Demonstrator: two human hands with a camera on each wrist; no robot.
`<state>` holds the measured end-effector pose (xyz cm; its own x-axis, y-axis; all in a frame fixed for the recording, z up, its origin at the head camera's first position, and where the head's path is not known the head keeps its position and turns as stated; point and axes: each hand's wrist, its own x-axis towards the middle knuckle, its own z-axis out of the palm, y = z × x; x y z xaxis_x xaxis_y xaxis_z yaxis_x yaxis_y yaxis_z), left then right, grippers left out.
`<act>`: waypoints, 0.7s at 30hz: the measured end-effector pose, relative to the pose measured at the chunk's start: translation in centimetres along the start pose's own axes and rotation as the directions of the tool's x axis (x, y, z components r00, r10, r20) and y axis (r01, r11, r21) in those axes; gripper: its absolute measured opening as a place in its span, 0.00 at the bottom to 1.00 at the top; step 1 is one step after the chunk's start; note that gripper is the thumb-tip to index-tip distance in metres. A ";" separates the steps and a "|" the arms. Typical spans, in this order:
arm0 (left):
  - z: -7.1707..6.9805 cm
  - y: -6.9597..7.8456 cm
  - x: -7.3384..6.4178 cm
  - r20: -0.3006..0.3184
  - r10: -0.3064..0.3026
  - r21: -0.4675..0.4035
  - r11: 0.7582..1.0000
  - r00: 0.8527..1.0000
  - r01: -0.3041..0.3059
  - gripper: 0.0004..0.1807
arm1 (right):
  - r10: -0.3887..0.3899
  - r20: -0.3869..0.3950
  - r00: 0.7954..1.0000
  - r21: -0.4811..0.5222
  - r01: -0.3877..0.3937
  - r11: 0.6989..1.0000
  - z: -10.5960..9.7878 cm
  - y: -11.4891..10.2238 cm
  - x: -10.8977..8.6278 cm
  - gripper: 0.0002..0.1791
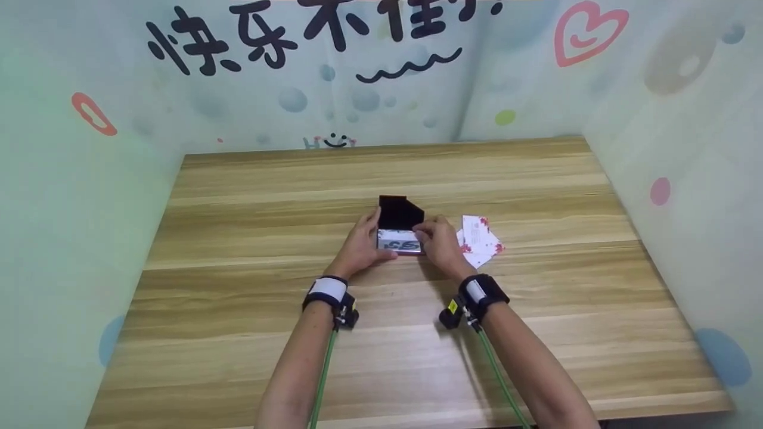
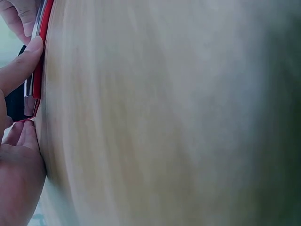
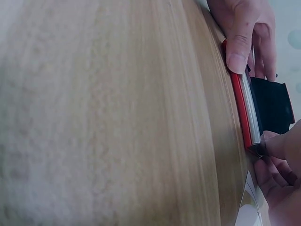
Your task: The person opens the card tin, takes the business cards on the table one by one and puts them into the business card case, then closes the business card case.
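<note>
A card case lies on the table with its black-lined flap raised at the back. Its outside is red, and a stack with a shiny printed top fills the tray. My left hand grips the left side, the thumb on the front edge and the fingers round the side. At the right side, the thumb and fingertips of my right hand pinch the case's corner, as the right wrist view shows of that hand. White cards with red flowers lie fanned just right of my right hand.
The wood-grain table reaches out on all sides of the case. A printed backdrop stands along the table's back and sides. Each wrist wears a strapped camera, with green cables running back along the forearms.
</note>
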<state>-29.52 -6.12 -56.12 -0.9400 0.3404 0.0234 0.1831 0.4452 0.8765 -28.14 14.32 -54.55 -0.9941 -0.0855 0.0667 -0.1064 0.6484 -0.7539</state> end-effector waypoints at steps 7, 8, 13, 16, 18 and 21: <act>-0.1 -0.1 -0.2 -0.013 -0.003 -0.032 0.999 1.000 0.003 0.61 | -0.025 0.008 1.000 0.005 0.025 1.000 0.0 -0.2 -0.2 0.12; -0.1 -0.1 -0.3 -0.014 0.000 -0.037 0.999 1.000 0.000 0.61 | -0.027 0.008 1.000 0.007 0.027 1.000 0.0 -0.2 -0.2 0.12; -0.1 -0.1 -0.2 -0.016 0.007 -0.032 0.999 1.000 -0.008 0.58 | -0.014 0.020 1.000 0.016 0.014 1.000 0.0 -0.2 -0.3 0.13; -0.1 0.0 -0.1 -0.020 0.006 -0.022 1.000 1.000 -0.006 0.57 | 0.009 0.030 1.000 0.041 -0.010 0.999 -0.2 -0.3 -0.4 0.15; -0.1 0.1 -0.1 -0.019 0.000 -0.017 1.000 1.000 0.000 0.57 | 0.030 0.029 0.999 0.071 -0.032 0.997 -0.5 -0.3 -0.6 0.17; -0.1 0.3 0.0 -0.016 -0.005 -0.017 1.000 1.000 0.005 0.58 | 0.062 -0.010 0.998 0.135 -0.060 0.989 -1.3 -0.4 -1.1 0.19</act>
<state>-29.53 -6.07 -55.77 -0.9455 0.3245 0.0266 0.1735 0.4330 0.8846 -27.05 15.12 -53.51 -0.9990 -0.0373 0.0265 -0.0425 0.5441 -0.8379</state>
